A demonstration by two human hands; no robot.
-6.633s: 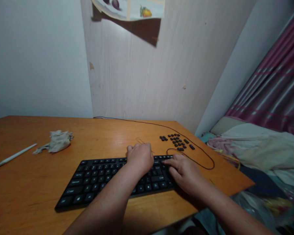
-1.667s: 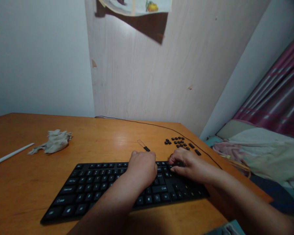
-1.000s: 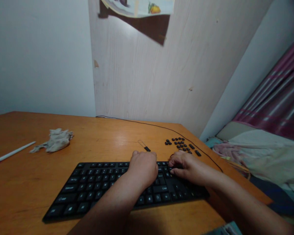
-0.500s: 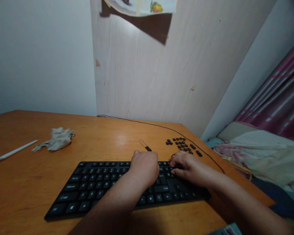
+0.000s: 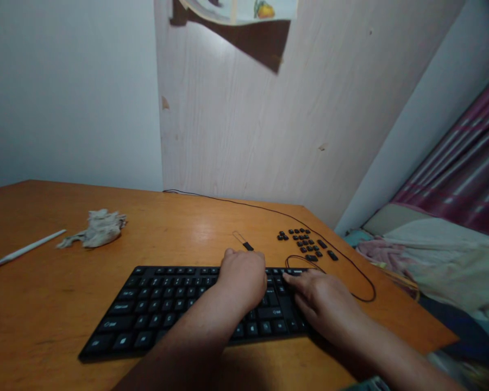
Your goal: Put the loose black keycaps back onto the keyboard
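Note:
A black keyboard [image 5: 167, 304] lies on the orange wooden table [image 5: 179, 228]. My left hand [image 5: 244, 277] rests on its right-middle keys with the fingers curled under; what they grip, if anything, is hidden. Just right of it, my right hand [image 5: 320, 296] lies over the keyboard's right end with the fingers stretched forward and flat. Several loose black keycaps [image 5: 305, 244] sit on the table beyond my right hand. A wire keycap puller [image 5: 243, 242] lies just beyond my left knuckles.
The keyboard's thin black cable [image 5: 350, 271] loops near the right table edge and runs back to the wall. A crumpled grey cloth [image 5: 98, 231] and a white stick [image 5: 22, 250] lie at the left. Bedding [image 5: 432, 260] sits past the right edge.
My right hand has left its pinch at the keyboard's top row, drawn back toward me and flattened out. The cable loop behind it now shows. My left hand has stayed put.

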